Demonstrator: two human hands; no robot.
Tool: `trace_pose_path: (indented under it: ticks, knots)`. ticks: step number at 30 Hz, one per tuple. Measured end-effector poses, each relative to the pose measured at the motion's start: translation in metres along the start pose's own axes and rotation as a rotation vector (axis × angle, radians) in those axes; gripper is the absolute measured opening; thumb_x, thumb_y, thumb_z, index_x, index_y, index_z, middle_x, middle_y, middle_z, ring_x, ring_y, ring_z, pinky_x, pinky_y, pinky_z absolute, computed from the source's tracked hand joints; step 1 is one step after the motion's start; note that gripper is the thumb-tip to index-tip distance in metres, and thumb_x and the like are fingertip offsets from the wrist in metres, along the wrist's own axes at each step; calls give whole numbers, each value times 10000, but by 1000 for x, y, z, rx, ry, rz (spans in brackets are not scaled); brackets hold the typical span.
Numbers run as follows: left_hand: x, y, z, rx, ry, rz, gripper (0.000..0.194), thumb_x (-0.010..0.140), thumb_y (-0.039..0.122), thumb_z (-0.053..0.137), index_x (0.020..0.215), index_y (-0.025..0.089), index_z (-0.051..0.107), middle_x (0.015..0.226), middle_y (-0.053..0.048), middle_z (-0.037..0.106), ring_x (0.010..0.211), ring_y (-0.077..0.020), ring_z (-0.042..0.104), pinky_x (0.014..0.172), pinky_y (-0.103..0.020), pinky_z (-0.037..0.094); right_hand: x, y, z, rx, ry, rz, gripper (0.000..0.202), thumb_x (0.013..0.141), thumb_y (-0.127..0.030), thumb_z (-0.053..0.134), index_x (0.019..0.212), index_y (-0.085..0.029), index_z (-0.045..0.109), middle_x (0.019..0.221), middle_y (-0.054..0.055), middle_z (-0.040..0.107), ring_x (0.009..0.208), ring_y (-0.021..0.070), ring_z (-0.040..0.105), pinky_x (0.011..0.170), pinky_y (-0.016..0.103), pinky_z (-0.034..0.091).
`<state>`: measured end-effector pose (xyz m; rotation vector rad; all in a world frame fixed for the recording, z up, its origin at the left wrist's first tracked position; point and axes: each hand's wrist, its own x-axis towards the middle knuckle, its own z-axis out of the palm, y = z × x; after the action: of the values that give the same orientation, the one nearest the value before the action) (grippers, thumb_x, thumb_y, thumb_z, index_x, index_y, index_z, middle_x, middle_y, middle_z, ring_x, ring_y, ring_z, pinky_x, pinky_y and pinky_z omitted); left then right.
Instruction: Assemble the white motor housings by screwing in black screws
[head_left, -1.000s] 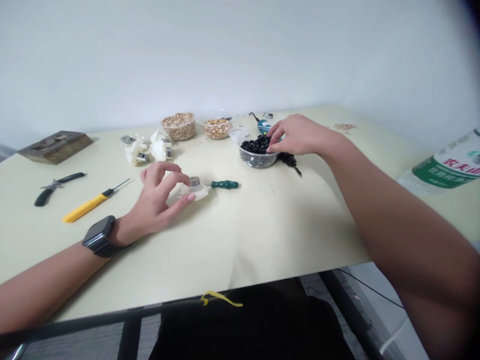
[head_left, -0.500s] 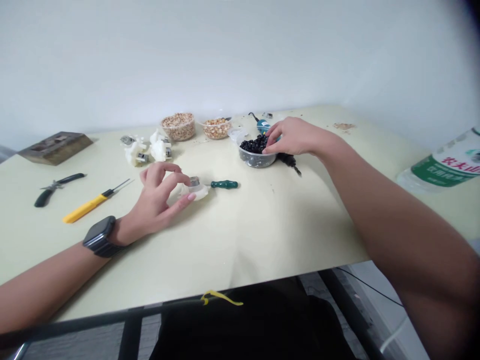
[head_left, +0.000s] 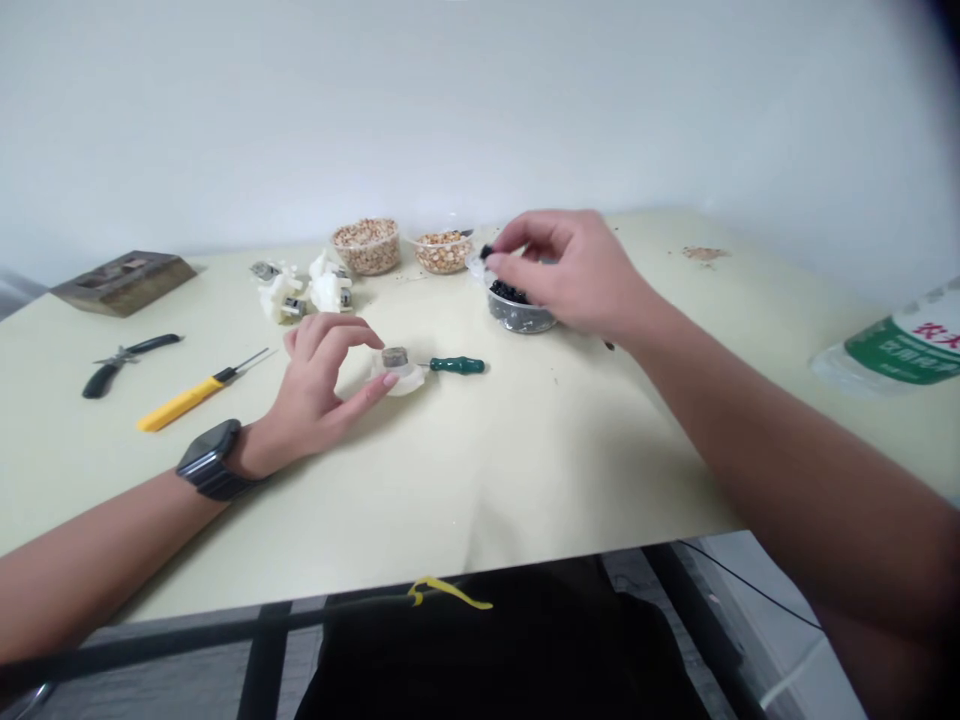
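My left hand (head_left: 330, 375) rests on the table with its fingers curved around a white translucent piece (head_left: 405, 381), on which a small grey metal part (head_left: 394, 356) sits. Its thumb and index finger touch or nearly touch that piece. My right hand (head_left: 570, 265) is raised over a clear tub of small black parts (head_left: 521, 317), pinching one black piece (head_left: 487, 251) between thumb and fingertips. A green-handled screwdriver (head_left: 457, 366) lies just right of the white piece, its shaft pointing at it.
Two tubs of tan bits (head_left: 367, 247) (head_left: 444, 253) stand at the back. White parts (head_left: 328, 284), a dark block (head_left: 124, 283), pliers (head_left: 124, 362) and a yellow screwdriver (head_left: 184, 402) lie left. A large bottle (head_left: 900, 350) lies at right.
My right hand has come up out of the black parts and moved slightly left, now with a black piece between its fingertips. My left hand stays at the white piece, its index finger lifted slightly.
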<state>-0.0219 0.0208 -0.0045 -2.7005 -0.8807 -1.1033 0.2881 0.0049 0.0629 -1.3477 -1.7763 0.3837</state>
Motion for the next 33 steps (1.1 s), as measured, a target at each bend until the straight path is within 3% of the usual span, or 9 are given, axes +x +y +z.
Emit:
trace_pose_path:
  ticks: [5,8,10,14,17,21,23,26,33]
  knots:
    - [0,6,-1,64,24,44,396,1013,432,643,1321,194,571,1152,-79,718,1104,-256,655,956,-473,463,-28,-22,40,485,-565,204,165,928,-360,731,959,-200,702,857,25,739,571,87,516,481,243,396]
    - [1,10,1,94,41,109,443,997,525,672,1318,222,634,1116,-73,765,1057,-266,684,936,-469,448,-35,-21,56,568,-689,303,172,941,-358,721,949,-188,700,795,3,685,536,68,473,446,218,338]
    - [2,12,3,82,34,151,354,990,514,691,1239,263,699,1059,-57,792,1029,-269,698,927,-466,433,-37,-19,62,618,-717,347,173,952,-351,709,906,-187,686,757,-16,636,523,60,449,444,210,317]
    - [2,13,4,53,0,168,160,1008,422,688,1098,312,761,960,-12,818,977,-249,709,915,-465,412,-40,-21,64,651,-728,384,203,947,-358,713,845,-196,647,728,-30,609,513,63,431,454,221,302]
    - [3,14,3,47,28,167,145,994,411,707,1059,299,771,935,-11,819,947,-239,711,905,-455,423,-40,-21,61,526,-663,286,233,954,-434,696,908,-206,694,785,-11,668,547,83,465,488,244,335]
    - [4,14,2,4,53,176,159,975,387,733,1071,267,775,907,-15,810,916,-216,711,872,-416,453,-36,-10,59,165,-248,-28,192,988,-358,624,932,-199,717,876,34,739,775,166,611,718,309,472]
    - [5,15,3,3,44,145,188,981,398,712,1092,261,774,905,-21,805,914,-217,706,882,-422,455,-34,0,60,-74,-121,-189,138,977,-270,610,950,-198,724,951,61,758,921,230,632,836,369,483]
    - [5,16,3,25,9,91,234,989,419,660,1126,263,767,924,-29,797,945,-230,700,924,-450,449,-32,14,64,-299,-150,-315,179,986,-252,589,1064,-180,734,1084,102,771,1055,307,619,953,451,469]
    - [5,18,2,29,-27,91,258,998,355,582,1157,241,750,937,-41,776,938,-224,682,891,-433,472,-33,21,67,-459,-290,-259,234,986,-342,645,1059,-146,751,1032,124,764,1000,319,644,874,432,467]
